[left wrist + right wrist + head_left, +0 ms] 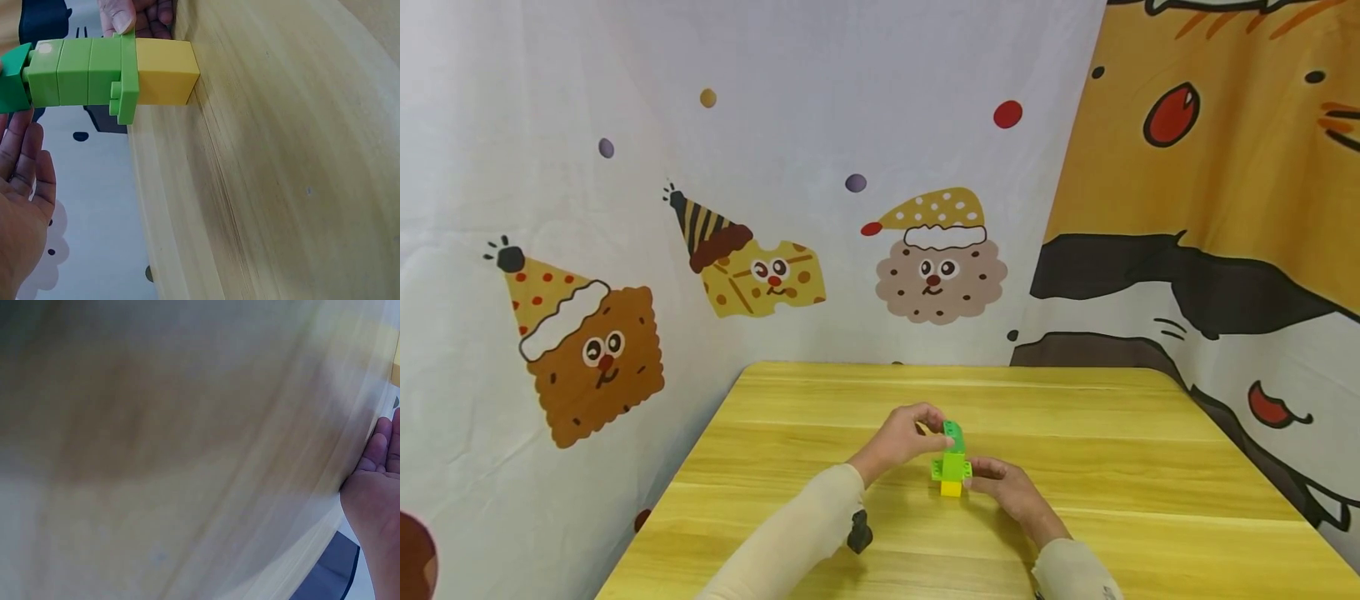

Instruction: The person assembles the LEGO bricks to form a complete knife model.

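Note:
A tower of toy building blocks stands upright on the wooden table. At its base is a yellow block (165,70); above it a light green plate (129,81) juts out on both sides. Several light green blocks (74,72) follow, topped by a dark green block (952,435) with a curved side. My left hand (912,433) pinches this top block, which sits slightly tilted in the left wrist view. Lower down, my right hand (1011,490) holds the plate's right end, its thumb against the edge. The right wrist view shows that hand's palm and a sliver of the yellow block (396,367).
The wooden table (790,417) reaches back to a white curtain (820,108) printed with cartoon snacks. On the right hangs an orange cartoon cloth (1240,183). A small black object (860,532) is at the left sleeve's cuff.

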Motion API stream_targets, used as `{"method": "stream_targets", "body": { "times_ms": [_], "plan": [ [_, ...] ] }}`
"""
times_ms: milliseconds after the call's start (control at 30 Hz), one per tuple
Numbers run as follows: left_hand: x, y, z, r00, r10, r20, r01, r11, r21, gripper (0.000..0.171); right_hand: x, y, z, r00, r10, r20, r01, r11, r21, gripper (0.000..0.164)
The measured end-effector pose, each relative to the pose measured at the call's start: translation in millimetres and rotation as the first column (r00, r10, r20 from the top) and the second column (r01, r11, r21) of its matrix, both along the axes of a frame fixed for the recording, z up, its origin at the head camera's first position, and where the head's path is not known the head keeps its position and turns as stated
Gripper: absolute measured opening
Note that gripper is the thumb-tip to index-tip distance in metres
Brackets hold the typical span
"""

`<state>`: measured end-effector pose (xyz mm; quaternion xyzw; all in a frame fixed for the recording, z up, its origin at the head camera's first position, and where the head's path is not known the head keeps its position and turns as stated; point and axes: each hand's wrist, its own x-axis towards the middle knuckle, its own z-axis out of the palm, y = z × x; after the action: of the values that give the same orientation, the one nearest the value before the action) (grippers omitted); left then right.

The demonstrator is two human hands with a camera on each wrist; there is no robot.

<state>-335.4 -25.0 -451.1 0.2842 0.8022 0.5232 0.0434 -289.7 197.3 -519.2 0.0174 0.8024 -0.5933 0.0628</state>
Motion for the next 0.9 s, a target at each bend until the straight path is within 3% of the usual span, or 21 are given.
{"method": "stream_targets", "body": {
  "times_ms": [900],
  "plan": [
    [-3.7,0.3,-1.1,0.997,0.012,-0.081,-0.016,0.999,-0.05,0.028,-0.6,1.9,-1.6,1.0,0.024,-0.005,-0.024,1.0,0.016,0.045]
  ]
}}
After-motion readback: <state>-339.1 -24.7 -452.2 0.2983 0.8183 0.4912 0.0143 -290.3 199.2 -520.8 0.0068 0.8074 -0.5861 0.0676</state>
